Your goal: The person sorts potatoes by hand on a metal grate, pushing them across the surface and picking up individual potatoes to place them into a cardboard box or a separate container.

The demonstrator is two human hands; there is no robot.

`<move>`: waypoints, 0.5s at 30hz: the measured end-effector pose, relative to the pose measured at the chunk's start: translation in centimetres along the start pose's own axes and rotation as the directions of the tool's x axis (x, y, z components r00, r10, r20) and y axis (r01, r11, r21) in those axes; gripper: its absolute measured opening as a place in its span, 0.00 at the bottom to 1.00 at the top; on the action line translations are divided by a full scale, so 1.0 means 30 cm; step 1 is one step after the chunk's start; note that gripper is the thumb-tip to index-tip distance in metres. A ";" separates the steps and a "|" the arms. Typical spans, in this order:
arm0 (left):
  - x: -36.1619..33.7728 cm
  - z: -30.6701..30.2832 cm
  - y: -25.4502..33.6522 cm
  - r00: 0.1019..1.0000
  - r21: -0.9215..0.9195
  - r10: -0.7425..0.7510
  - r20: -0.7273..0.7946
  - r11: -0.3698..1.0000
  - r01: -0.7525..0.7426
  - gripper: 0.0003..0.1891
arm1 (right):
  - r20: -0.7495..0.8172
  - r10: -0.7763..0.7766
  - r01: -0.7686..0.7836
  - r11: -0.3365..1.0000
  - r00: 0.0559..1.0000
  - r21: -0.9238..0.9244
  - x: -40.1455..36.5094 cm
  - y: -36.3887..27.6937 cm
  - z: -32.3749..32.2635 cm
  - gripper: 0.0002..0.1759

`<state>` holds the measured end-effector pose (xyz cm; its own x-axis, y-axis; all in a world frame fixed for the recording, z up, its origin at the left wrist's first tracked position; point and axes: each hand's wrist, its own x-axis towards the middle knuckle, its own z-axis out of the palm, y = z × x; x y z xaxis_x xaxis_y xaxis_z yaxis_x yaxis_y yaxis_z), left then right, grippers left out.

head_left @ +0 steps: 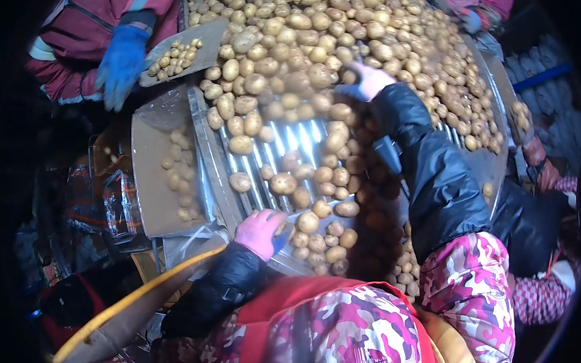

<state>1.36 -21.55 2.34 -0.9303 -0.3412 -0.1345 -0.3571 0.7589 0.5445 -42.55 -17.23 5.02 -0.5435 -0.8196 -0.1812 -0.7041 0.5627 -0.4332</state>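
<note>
Head view, and it's potatoes (429, 65) all over the sorting table, thick at the far end and thinner over the shiny metal bars (266, 156) nearer the body! Down at the near edge, the left hand (261, 235), in a pink-and-blue glove, has its fingers bent around the side of a potato (285, 231); whether they pinch it, I can't tell. Out goes the right arm, and the right hand (367, 82) is right in among the pile, fingers bent down toward the potatoes, their grip too blurred to call. Over on the left, a co-worker's blue glove (122, 60) hangs beside a tray (209, 41) of small potatoes, with more potatoes in the chute (150, 199) below.
</note>
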 end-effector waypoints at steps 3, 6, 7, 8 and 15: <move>-0.011 0.009 -0.010 0.999 0.020 -0.023 0.042 1.000 0.022 0.21 | 0.053 0.040 -0.042 0.998 0.998 0.050 -0.206 -0.153 -0.008 0.50; -0.012 0.018 -0.007 1.000 0.016 -0.021 0.005 1.000 0.021 0.20 | 0.026 -0.153 0.155 0.984 0.988 -0.091 -0.351 -0.237 0.107 0.50; -0.014 0.020 -0.005 1.000 0.011 -0.019 -0.020 1.000 0.019 0.19 | -0.021 -0.146 0.146 0.989 0.989 -0.010 -0.396 -0.244 0.189 0.50; -0.017 0.025 -0.003 0.999 0.024 -0.018 -0.030 1.000 0.019 0.18 | -0.063 -0.137 0.141 0.987 0.989 0.071 -0.451 -0.256 0.263 0.50; -0.022 0.067 -0.028 0.997 0.053 0.016 -0.074 0.999 -0.012 0.18 | -0.056 -0.309 0.303 0.949 0.950 -0.090 -0.805 -0.253 0.281 0.38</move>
<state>2.10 -20.85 0.29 -0.9272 -0.3690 -0.0646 -0.3499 0.7913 0.5014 -20.22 -2.62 5.25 -0.3245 -0.9458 0.0111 -0.8738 0.2952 -0.3864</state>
